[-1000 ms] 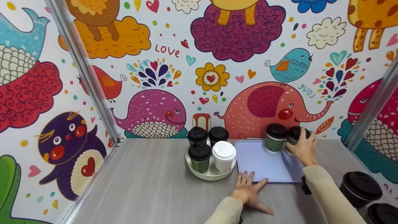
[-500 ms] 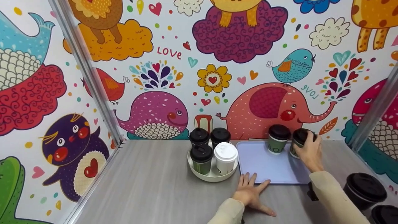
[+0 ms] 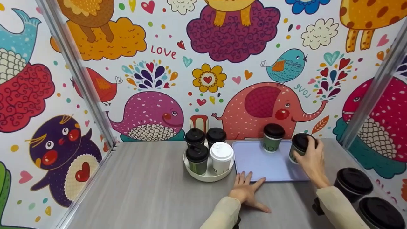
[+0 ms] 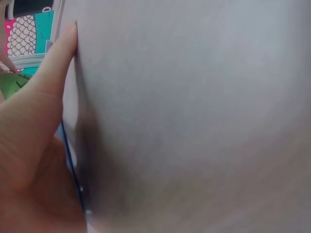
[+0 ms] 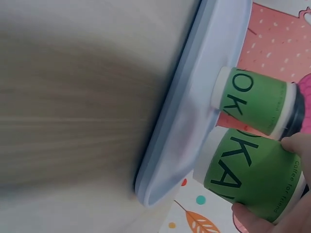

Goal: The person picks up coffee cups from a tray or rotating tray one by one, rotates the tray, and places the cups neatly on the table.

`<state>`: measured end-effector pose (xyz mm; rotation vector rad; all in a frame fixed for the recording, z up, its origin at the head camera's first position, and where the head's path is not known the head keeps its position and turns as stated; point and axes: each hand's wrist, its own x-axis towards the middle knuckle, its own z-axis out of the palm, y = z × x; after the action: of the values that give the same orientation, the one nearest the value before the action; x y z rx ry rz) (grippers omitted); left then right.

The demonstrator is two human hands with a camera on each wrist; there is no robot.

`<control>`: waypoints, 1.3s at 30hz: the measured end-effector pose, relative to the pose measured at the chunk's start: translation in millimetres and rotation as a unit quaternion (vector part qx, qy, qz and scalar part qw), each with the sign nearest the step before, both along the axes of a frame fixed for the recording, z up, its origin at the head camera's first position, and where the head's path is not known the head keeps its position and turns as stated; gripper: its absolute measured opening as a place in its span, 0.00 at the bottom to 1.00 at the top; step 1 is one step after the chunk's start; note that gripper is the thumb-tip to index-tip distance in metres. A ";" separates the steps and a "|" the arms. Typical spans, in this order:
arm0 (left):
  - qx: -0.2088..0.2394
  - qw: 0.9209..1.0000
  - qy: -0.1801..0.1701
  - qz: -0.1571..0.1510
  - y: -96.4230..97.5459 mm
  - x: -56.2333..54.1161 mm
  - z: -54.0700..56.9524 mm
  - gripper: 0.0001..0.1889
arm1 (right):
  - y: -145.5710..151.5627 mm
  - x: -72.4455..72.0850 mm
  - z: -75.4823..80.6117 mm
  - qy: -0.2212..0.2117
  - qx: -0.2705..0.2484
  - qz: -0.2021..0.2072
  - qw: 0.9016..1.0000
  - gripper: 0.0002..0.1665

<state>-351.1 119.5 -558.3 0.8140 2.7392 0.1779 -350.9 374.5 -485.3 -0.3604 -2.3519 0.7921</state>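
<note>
My right hand (image 3: 313, 162) grips a green paper coffee cup (image 3: 295, 152) with a black lid, fingers over its lid and upper side. That cup is slightly tilted over the right part of a lilac tray (image 3: 259, 168); whether its base touches the tray I cannot tell. In the right wrist view, thumb and fingers curl round the upper end of the cup (image 5: 248, 174). A second green cup (image 3: 272, 143) stands upright at the tray's back. My left hand (image 3: 246, 192) lies spread on the table, fingertips at the tray's front edge; the left wrist view shows its thumb side (image 4: 29, 136).
Left of the tray, a round white dish (image 3: 208, 178) holds several lidded cups, one with a white lid (image 3: 221, 151). Two larger-looking black-lidded cups (image 3: 353, 183) stand at the near right, by the right forearm. Printed wall panels (image 3: 165, 73) enclose the table.
My right hand has shifted the gripped cup to the right and nearer, widening its gap from the other green cup. The left hand stays in place; the head view has swung slightly.
</note>
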 end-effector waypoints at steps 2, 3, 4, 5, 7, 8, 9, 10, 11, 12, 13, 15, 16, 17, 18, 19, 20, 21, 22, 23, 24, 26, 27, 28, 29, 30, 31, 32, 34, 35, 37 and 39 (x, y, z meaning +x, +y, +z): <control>0.001 1.000 -0.009 -0.001 0.6 -2.9 -2.3 0.59 | -0.3 7.7 -0.7 0.006 0.005 -0.002 1.000 0.45; 0.001 1.000 -0.014 -0.002 0.6 -3.9 -2.6 0.59 | -0.8 11.4 -1.0 0.003 0.008 -0.002 1.000 0.45; 0.002 1.000 -0.018 -0.003 0.2 -4.2 -2.1 0.59 | -1.1 15.2 -1.2 0.001 0.011 -0.001 1.000 0.46; 0.003 1.000 -0.020 -0.003 -0.2 -3.8 -1.3 0.59 | -1.3 18.6 -1.7 -0.001 0.013 0.000 1.000 0.45; 0.008 1.000 -0.023 -0.003 -0.8 -1.9 0.6 0.59 | -1.4 25.2 -2.6 -0.001 0.017 0.004 1.000 0.45; 0.010 1.000 -0.023 -0.003 -1.1 -0.2 2.5 0.58 | -1.2 28.4 -3.1 0.001 0.020 0.005 1.000 0.45; 0.012 1.000 -0.022 -0.004 -1.3 2.0 4.8 0.58 | -0.6 31.5 -3.6 0.001 0.022 0.005 1.000 0.45; 0.015 1.000 -0.022 -0.004 -2.7 3.4 7.0 0.58 | -1.3 33.3 -4.1 0.002 0.023 0.007 1.000 0.45; 0.016 1.000 -0.020 -0.005 -4.3 5.1 9.9 0.59 | -1.6 34.9 -4.8 0.003 0.023 0.009 1.000 0.45; 0.017 1.000 -0.020 -0.006 -5.8 6.9 13.1 0.59 | -2.2 36.7 -5.3 0.003 0.025 0.010 1.000 0.45; 0.017 1.000 -0.020 -0.007 -6.4 7.6 14.5 0.59 | -2.6 38.4 -5.8 0.001 0.026 0.010 1.000 0.45; 0.019 1.000 -0.017 -0.008 -7.0 8.9 16.9 0.59 | -3.4 41.5 -6.7 -0.001 0.026 0.011 1.000 0.44; 0.018 1.000 -0.019 -0.008 -6.6 8.2 16.1 0.59 | -3.7 42.9 -7.2 -0.002 0.026 0.011 1.000 0.44; 0.019 1.000 -0.019 -0.009 -6.3 7.7 15.2 0.59 | -4.1 44.5 -7.6 -0.003 0.027 0.010 1.000 0.44; 0.020 1.000 -0.021 -0.008 -5.6 6.7 13.3 0.59 | -4.7 46.1 -7.9 -0.004 0.028 0.010 1.000 0.44; 0.020 1.000 -0.022 -0.007 -4.5 5.1 10.3 0.59 | -5.1 47.6 -8.3 -0.005 0.028 0.010 1.000 0.44; 0.020 1.000 -0.020 -0.006 -3.8 4.4 8.7 0.59 | -5.7 49.1 -8.7 -0.006 0.028 0.010 1.000 0.44; 0.019 1.000 -0.021 -0.005 -3.2 3.4 6.5 0.59 | -6.2 50.8 -9.0 -0.007 0.030 0.010 0.999 0.44; 0.016 1.000 -0.022 -0.004 -2.3 2.2 4.1 0.59 | -6.6 52.4 -9.2 -0.007 0.032 0.011 0.999 0.44; 0.017 1.000 -0.020 -0.003 -1.7 1.9 2.8 0.59 | -7.1 54.2 -9.2 -0.007 0.034 0.010 0.999 0.44; 0.016 1.000 -0.020 -0.003 -1.3 1.6 1.9 0.59 | -7.3 55.8 -9.4 -0.005 0.036 0.009 0.999 0.43; 0.015 1.000 -0.016 -0.002 -0.8 0.6 0.3 0.60 | -7.8 58.6 -9.2 -0.003 0.043 0.006 0.999 0.43; 0.015 1.000 -0.015 -0.002 -0.9 0.7 0.0 0.60 | -7.9 60.0 -9.1 -0.003 0.046 0.004 0.999 0.43; 0.014 1.000 -0.014 -0.003 -0.8 0.4 -0.6 0.59 | -7.9 61.6 -9.1 -0.003 0.048 0.002 0.999 0.43; 0.015 1.000 -0.011 -0.003 -1.0 0.6 -0.7 0.59 | -8.1 63.4 -8.9 -0.004 0.051 -0.001 0.999 0.43; 0.015 1.000 -0.009 -0.004 -1.1 0.6 -0.8 0.60 | -8.0 65.1 -8.8 -0.005 0.053 -0.002 0.999 0.43; 0.016 1.000 -0.008 -0.004 -1.1 0.5 -1.0 0.60 | -8.0 66.9 -8.8 -0.007 0.053 -0.002 0.999 0.43; 0.015 1.000 -0.008 -0.004 -1.0 0.4 -1.1 0.60 | -8.0 68.7 -8.8 -0.008 0.053 -0.002 0.999 0.43; 0.014 1.000 -0.009 -0.005 -0.9 -0.1 -1.0 0.60 | -8.2 72.5 -9.0 -0.011 0.051 -0.001 0.999 0.43; 0.013 1.000 -0.011 -0.005 -0.7 -0.3 -0.8 0.60 | -8.4 74.4 -9.1 -0.012 0.052 0.000 0.999 0.44; 0.013 1.000 -0.014 -0.005 -0.2 -0.6 -1.2 0.59 | -8.8 78.1 -9.8 -0.015 0.051 0.001 0.999 0.44; 0.013 1.000 -0.017 -0.005 0.3 -0.6 -1.9 0.59 | -9.2 81.8 -11.0 -0.018 0.052 0.000 0.998 0.44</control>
<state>-351.7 119.7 -560.2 0.8227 2.7054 0.2229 -269.0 365.2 -496.3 -0.3340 -2.4156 0.6648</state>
